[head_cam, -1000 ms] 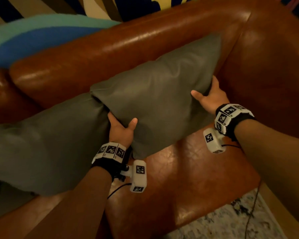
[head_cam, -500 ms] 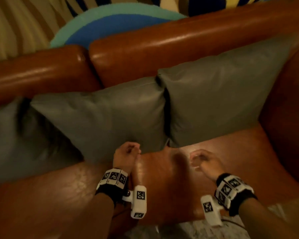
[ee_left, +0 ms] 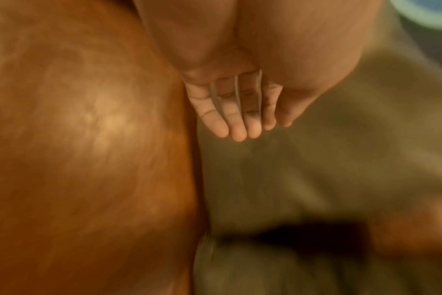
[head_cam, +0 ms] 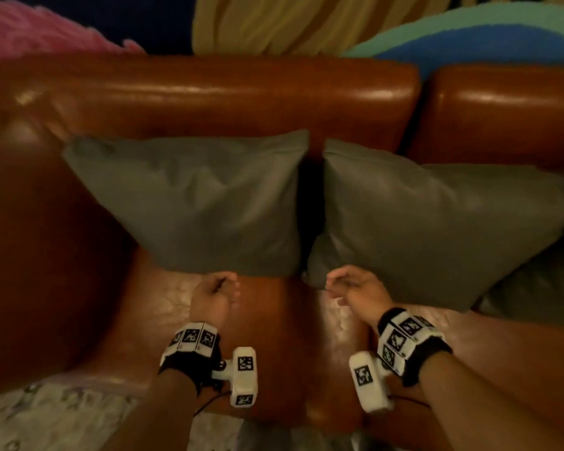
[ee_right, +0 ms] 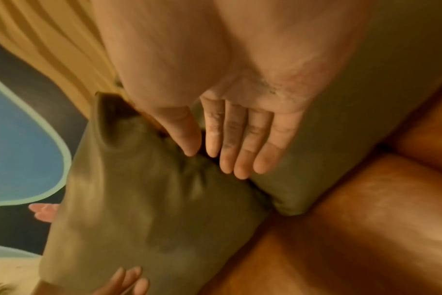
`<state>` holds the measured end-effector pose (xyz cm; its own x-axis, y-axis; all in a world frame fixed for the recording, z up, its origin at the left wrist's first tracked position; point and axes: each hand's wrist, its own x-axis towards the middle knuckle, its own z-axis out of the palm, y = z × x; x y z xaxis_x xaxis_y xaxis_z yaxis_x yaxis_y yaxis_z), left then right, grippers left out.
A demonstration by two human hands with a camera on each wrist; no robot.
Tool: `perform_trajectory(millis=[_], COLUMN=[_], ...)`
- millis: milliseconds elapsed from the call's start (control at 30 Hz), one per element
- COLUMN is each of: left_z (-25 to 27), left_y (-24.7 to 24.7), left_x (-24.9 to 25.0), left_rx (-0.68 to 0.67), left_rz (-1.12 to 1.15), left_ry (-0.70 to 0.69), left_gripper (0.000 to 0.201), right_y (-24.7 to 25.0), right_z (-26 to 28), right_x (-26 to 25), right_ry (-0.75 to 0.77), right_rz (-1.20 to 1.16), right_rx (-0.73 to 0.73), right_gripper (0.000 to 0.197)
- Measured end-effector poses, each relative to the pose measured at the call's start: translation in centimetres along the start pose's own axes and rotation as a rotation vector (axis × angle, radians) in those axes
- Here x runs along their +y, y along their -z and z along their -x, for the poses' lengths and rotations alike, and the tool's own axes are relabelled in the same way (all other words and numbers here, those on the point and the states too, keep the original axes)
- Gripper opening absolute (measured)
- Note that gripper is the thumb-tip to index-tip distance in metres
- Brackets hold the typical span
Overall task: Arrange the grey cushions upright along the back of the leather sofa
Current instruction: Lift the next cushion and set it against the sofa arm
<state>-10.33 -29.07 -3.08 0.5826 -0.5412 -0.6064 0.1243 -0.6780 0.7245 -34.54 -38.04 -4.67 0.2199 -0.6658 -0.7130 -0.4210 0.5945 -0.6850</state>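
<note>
Two grey cushions stand upright against the leather sofa's back point(head_cam: 209, 92): the left cushion point(head_cam: 202, 203) and the middle cushion point(head_cam: 420, 222), with a dark gap between them. A third grey cushion point(head_cam: 541, 288) shows partly at the right edge, behind the middle one. My left hand point(head_cam: 222, 288) hovers over the seat just below the left cushion, loosely curled and holding nothing. My right hand point(head_cam: 339, 288) sits at the middle cushion's lower left corner, also holding nothing. In the wrist views, the left hand's fingers point(ee_left: 237, 129) and the right hand's fingers point(ee_right: 227, 155) are relaxed and nearly straight.
The sofa's seat point(head_cam: 274, 336) lies bare in front of the cushions. Its left armrest point(head_cam: 30, 239) rises beside the left cushion. A pale patterned rug point(head_cam: 46, 418) covers the floor at the sofa's front edge. Pink point(head_cam: 30, 30) and blue point(head_cam: 485, 40) surfaces show behind the back.
Both hands let go of the cushion they held at the sofa's right end and drew back. The view has swung left, and the hands now hover before the left two cushions.
</note>
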Motion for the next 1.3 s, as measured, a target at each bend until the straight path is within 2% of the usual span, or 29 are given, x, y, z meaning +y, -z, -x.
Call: perform_trajectory(millis=[67, 100, 133, 167, 200, 233, 267, 333, 367, 467, 500, 567, 633, 667, 767, 833, 900, 1000, 1100, 1167, 1233, 1267, 1300], left_z=[-2.6, -3.9, -5.1, -6.3, -7.4, -8.5, -9.7, -11.8, -12.8, -14.3, -14.6, -14.7, -15.3, -15.7, -17.7, -18.7, -19.1, -19.3, -19.3, -19.3, -19.4, -19.3, -19.3], left_y=[4.1, 6.0, 7.7, 9.3, 10.7, 11.8, 12.8, 14.2, 14.6, 15.3, 15.4, 15.9, 17.0, 18.0, 21.8, 24.1, 25.0, 24.1, 23.6, 23.5, 23.4, 23.4, 23.4], left_x=[0.5, 0.8, 1.3, 2.0, 2.8, 3.7, 4.5, 5.7, 6.0, 6.0, 5.7, 5.6, 5.8, 6.1, 6.5, 6.2, 5.8, 6.1, 6.5, 6.1, 5.5, 5.3, 5.0], left_rx=[0.089, 0.145, 0.195, 0.230, 0.240, 0.229, 0.196, 0.073, 0.003, -0.094, -0.104, -0.106, -0.079, -0.055, 0.068, 0.102, 0.085, 0.024, 0.039, 0.063, 0.075, 0.082, 0.094], left_rz=[0.007, 0.034, 0.060, 0.088, 0.111, 0.147, 0.194, 0.275, 0.303, 0.322, 0.313, 0.311, 0.328, 0.341, 0.370, 0.374, 0.335, 0.346, 0.373, 0.387, 0.380, 0.377, 0.372], left_ry=[-0.011, -0.020, -0.027, -0.041, -0.050, -0.051, -0.044, -0.041, -0.044, -0.044, -0.059, -0.096, -0.144, -0.157, -0.176, -0.134, -0.098, -0.080, -0.086, -0.086, -0.095, -0.095, -0.098], left_gripper=[0.005, 0.007, 0.017, 0.029, 0.043, 0.059, 0.073, 0.092, 0.097, 0.100, 0.100, 0.089, 0.072, 0.070, 0.076, 0.081, 0.082, 0.073, 0.087, 0.092, 0.095, 0.098, 0.100], right_y=[-3.1, -4.3, -5.4, -6.4, -7.5, -8.5, -9.4, -10.5, -10.9, -12.0, -12.4, -13.6, -15.6, -16.9, -21.5, -24.0, -25.0, -23.4, -21.7, -21.5, -21.5, -21.4, -21.2], right_z=[-1.6, -2.3, -3.0, -3.5, -3.6, -3.6, -3.8, -4.2, -4.2, -4.0, -4.2, -4.4, -4.9, -5.2, -6.6, -7.6, -8.3, -8.6, -8.7, -8.5, -8.2, -8.2, -8.0], right_x=[-2.5, -3.9, -5.1, -6.5, -8.1, -9.6, -10.7, -11.7, -12.0, -12.5, -12.4, -12.4, -12.6, -12.9, -14.4, -15.4, -15.7, -15.2, -15.0, -15.0, -14.8, -14.6, -14.4], right_ry=[0.049, 0.068, 0.071, 0.071, 0.069, 0.062, 0.058, 0.037, 0.025, 0.055, 0.076, 0.107, 0.104, 0.094, 0.080, 0.078, 0.047, 0.014, 0.009, 0.022, 0.045, 0.062, 0.072], right_rz=[-0.024, -0.033, -0.047, -0.064, -0.085, -0.111, -0.157, -0.221, -0.230, -0.252, -0.284, -0.312, -0.328, -0.346, -0.372, -0.353, -0.317, -0.239, -0.161, -0.130, -0.118, -0.121, -0.124], right_rx=[0.009, 0.020, 0.036, 0.068, 0.092, 0.097, 0.096, 0.096, 0.089, 0.070, 0.067, 0.066, 0.060, 0.043, -0.054, -0.056, -0.038, -0.004, -0.005, -0.016, -0.016, -0.012, -0.016], right_gripper=[0.015, 0.038, 0.071, 0.102, 0.121, 0.122, 0.114, 0.103, 0.110, 0.154, 0.157, 0.145, 0.121, 0.112, 0.094, 0.077, 0.082, 0.090, 0.095, 0.111, 0.141, 0.148, 0.146])
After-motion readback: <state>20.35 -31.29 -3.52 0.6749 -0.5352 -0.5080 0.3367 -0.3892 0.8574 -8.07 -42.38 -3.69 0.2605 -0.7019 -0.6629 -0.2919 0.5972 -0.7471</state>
